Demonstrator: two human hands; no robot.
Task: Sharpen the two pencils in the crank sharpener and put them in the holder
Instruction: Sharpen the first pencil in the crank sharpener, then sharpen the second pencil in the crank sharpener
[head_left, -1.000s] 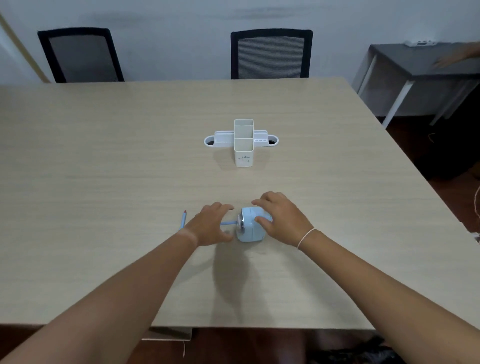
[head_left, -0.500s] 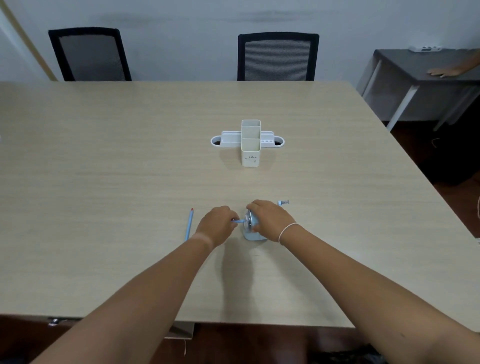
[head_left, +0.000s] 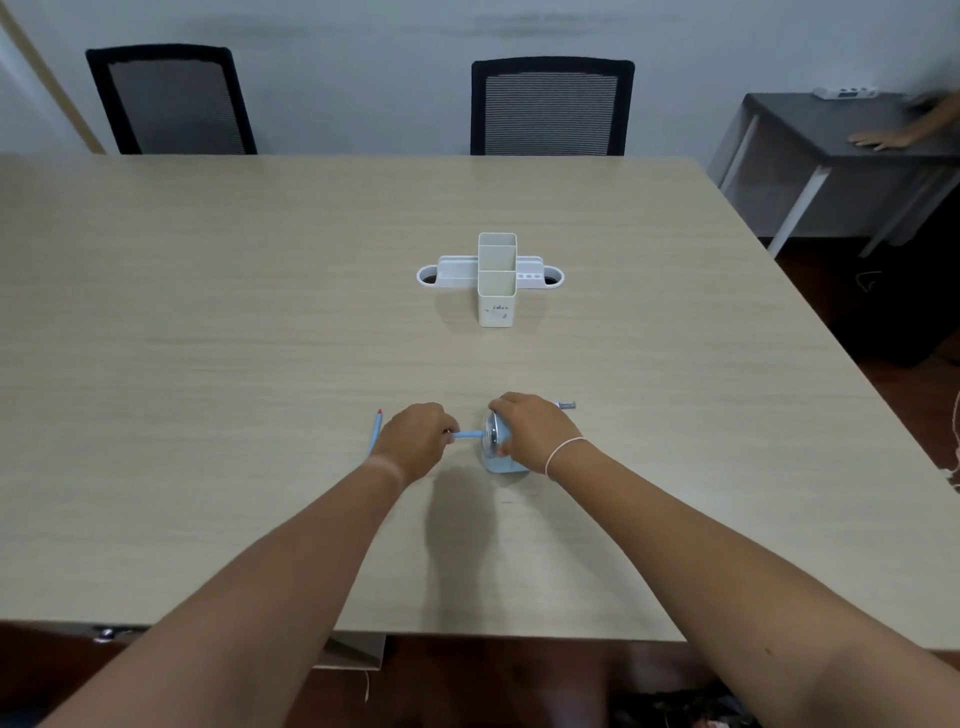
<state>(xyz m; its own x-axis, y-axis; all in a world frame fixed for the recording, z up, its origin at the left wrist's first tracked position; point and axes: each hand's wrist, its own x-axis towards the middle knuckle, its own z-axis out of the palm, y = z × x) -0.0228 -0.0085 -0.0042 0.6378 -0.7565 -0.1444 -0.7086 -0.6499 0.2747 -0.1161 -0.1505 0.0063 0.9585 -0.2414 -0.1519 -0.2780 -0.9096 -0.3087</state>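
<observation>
A light blue crank sharpener stands on the table near me, its silver face turned left. My right hand is clamped over its top. The crank handle pokes out behind that hand. My left hand pinches a blue pencil whose far end sits in the sharpener's opening. A second blue pencil with a red tip lies flat just left of my left hand. The white pencil holder stands upright further back in the middle of the table.
The light wooden table stretches wide around the work. Two black mesh chairs stand at its far edge. At the right a dark side table has another person's hand resting on it.
My right hand has shifted from the sharpener's side onto its top, and the crank handle now shows behind it. My left hand still holds the pencil at the opening. The view rose slightly.
</observation>
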